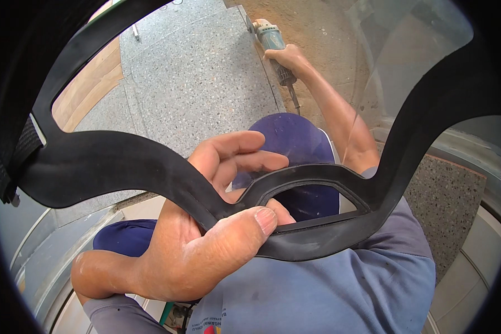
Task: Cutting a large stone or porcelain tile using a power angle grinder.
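Observation:
Close in front of my view is a clear visor with a thick black rim (pixel 106 161). My left hand (pixel 206 245) is closed on the lower part of this rim, with the thumb on the near side and fingers behind it. Farther off, my right hand (pixel 292 60) is wrapped round the body of an angle grinder (pixel 270 38). The grinder's disc end rests at or close to the edge of a grey speckled stone slab (pixel 189 78); contact I cannot tell. Its cord trails back toward my knee. Whether the disc spins does not show.
Brown sandy ground (pixel 317 28) borders the slab on the right. A wood-coloured strip (pixel 89 92) runs along the left. Another speckled slab (pixel 445 206) lies at my right side. A thin light-coloured stick (pixel 136 32) lies on the far left of the stone. My blue-clad knee (pixel 295 133) is in front.

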A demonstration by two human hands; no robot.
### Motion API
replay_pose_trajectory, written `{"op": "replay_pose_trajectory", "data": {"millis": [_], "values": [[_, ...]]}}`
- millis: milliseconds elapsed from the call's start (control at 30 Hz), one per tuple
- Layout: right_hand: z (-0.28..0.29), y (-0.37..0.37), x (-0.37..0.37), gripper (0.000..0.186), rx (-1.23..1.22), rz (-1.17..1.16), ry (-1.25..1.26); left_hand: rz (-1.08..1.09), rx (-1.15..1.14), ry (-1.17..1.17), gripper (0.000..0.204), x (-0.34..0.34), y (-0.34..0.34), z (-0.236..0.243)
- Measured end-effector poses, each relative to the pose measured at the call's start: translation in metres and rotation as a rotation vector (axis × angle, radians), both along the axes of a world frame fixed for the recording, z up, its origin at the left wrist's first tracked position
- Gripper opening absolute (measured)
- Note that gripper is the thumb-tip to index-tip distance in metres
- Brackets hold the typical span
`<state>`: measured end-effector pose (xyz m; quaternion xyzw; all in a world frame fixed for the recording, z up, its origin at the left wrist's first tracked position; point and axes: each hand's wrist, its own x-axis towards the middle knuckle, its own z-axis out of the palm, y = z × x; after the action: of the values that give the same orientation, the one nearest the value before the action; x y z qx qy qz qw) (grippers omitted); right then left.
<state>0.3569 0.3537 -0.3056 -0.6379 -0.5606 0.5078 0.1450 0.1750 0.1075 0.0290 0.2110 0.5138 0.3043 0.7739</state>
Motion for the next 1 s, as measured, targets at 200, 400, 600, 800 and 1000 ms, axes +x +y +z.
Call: {"op": "replay_pose_trajectory", "data": {"millis": [200, 400, 600, 800, 1000], "values": [[-0.003, -0.001, 0.0, 0.055, 0.005, -0.014, -0.002, 0.011, -0.008, 0.006, 0.091, 0.002, 0.0, 0.002], [-0.006, -0.001, 0.001, 0.053, -0.001, -0.003, -0.034, 0.01, -0.012, 0.017, 0.092, 0.001, 0.0, 0.001], [-0.015, -0.002, 0.003, 0.055, 0.007, 0.006, -0.02, 0.009, 0.002, 0.026, 0.092, 0.0, -0.001, 0.0], [-0.018, -0.006, 0.004, 0.053, -0.011, -0.015, -0.01, 0.018, -0.007, 0.024, 0.093, 0.0, -0.002, 0.0], [-0.012, -0.008, 0.006, 0.052, -0.011, 0.013, -0.048, 0.006, -0.002, 0.027, 0.094, 0.0, -0.002, 0.001]]}}
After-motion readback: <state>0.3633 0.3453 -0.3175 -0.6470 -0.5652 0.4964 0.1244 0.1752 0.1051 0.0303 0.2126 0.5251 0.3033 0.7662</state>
